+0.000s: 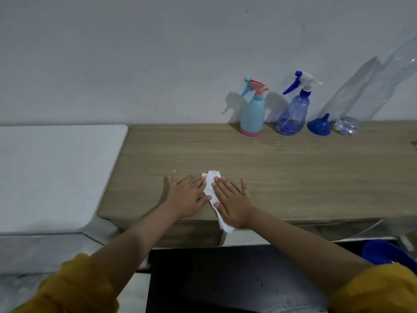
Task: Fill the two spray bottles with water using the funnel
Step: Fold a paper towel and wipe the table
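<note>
Wood-grain tabletop (293, 168) against a plain pale wall, and both hands are down flat near its front edge. Left hand (186, 197) lies with fingers spread and straight, its fingertips just touching the side of a folded white tissue (211, 188). Right hand (232, 199) rests palm-down on that tissue, fingers extended, pressing rather than gripping. Neither hand holds anything.

Out from the hands, towards one o'clock and well apart from them, the task's things line up at the wall. Light blue spray bottle (253, 114) with its pink base stands upright; just to its right stands the clear blue spray bottle (293, 111), spray head on. Next comes the blue funnel (319, 126), sitting mouth-down with its spout up, and beside that a big clear plastic bottle (370, 91), which I take to be the water supply.

By my reading, filling hasn't begun: both spray heads look fitted. To do the opening step well, lift off the tissue, reach forward, steady one bottle low on its body with one hand and unscrew the head with the other, so the light thing doesn't topple. Then flip the funnel and seat its spout fully in the neck before pouring.
</note>
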Demonstrator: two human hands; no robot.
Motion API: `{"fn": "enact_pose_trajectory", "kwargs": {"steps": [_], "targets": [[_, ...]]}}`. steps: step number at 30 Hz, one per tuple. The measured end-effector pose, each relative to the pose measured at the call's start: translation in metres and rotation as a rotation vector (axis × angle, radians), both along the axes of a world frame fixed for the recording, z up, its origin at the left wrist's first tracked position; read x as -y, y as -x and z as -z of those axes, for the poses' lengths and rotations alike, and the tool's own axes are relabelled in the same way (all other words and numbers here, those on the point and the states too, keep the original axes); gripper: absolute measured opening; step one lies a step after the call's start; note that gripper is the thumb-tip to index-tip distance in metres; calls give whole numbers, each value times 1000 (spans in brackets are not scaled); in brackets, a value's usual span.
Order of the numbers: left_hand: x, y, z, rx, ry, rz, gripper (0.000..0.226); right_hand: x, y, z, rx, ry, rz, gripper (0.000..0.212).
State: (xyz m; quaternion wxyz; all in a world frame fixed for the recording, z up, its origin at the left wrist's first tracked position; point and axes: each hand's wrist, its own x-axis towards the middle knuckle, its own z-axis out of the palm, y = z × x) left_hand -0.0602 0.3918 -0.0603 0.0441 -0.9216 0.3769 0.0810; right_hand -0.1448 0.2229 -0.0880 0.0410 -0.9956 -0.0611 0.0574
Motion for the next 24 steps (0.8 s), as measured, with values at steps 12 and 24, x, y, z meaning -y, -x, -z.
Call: {"fn": "enact_pose_trajectory", "kwargs": {"steps": [12,24], "targets": [[-20,-18,-4,45,-62,-98,66,-22,-32,3,39,-3,-74,80],[78,-18,-12,34,-126,-23,70,69,-29,0,23,87,-63,78]]}}
